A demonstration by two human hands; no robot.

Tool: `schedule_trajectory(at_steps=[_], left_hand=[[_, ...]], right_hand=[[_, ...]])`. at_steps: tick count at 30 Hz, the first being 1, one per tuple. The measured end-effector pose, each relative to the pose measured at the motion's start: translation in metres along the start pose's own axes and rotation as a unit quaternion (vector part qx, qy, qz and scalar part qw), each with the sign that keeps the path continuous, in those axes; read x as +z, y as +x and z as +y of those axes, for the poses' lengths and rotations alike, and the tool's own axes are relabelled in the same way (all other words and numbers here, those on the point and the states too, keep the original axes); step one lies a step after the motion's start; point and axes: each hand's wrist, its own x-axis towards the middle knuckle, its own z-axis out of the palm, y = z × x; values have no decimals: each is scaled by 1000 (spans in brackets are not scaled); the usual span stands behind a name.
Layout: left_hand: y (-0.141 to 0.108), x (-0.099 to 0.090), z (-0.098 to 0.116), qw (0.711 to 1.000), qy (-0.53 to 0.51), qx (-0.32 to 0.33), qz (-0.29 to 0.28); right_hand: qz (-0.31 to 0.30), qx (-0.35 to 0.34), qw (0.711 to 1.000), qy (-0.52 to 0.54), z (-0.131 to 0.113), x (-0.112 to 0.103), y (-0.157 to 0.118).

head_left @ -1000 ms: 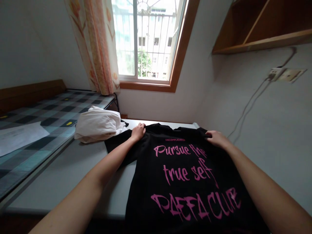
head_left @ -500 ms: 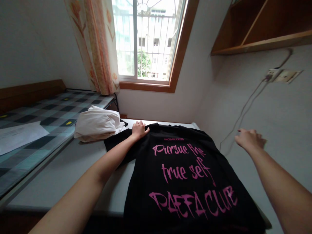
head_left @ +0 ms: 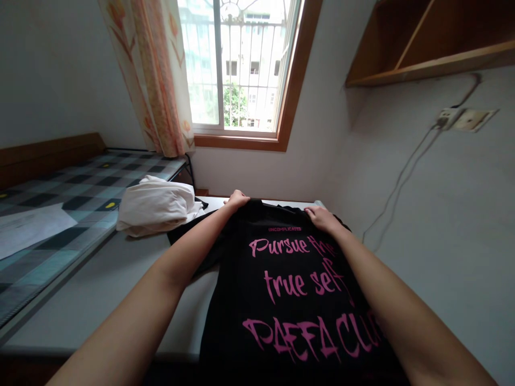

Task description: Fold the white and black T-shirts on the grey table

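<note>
A black T-shirt with pink lettering is spread over a white tabletop, its collar end toward the window and its lower part reaching the bottom of the view. At the shirt's far left shoulder, my left hand is closed on the cloth. My right hand is closed on the fabric near the far right shoulder, with the forearm crossing over the shirt's right side. The left sleeve lies partly hidden beneath my left forearm.
A bundled white cloth sits left of the shirt. Beyond it is a bed with a checkered mat and a paper sheet. A wooden shelf and a wall socket with a hanging cable are at the right.
My right hand has come left from beside the wall onto the shirt's far right shoulder and closed there. My left hand has shifted slightly toward the collar and now grips the shoulder edge.
</note>
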Motion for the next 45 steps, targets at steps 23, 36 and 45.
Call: schedule_trajectory(at_steps=[23, 36, 45], left_hand=[[-15, -71, 3, 933, -183, 73, -300], [13, -44, 16, 983, 45, 180, -7], [6, 4, 4, 962, 230, 144, 27]], right_hand=[[128, 223, 943, 213, 51, -28, 16], [304, 102, 936, 145, 45, -73, 25], [271, 226, 931, 96, 29, -33, 20]])
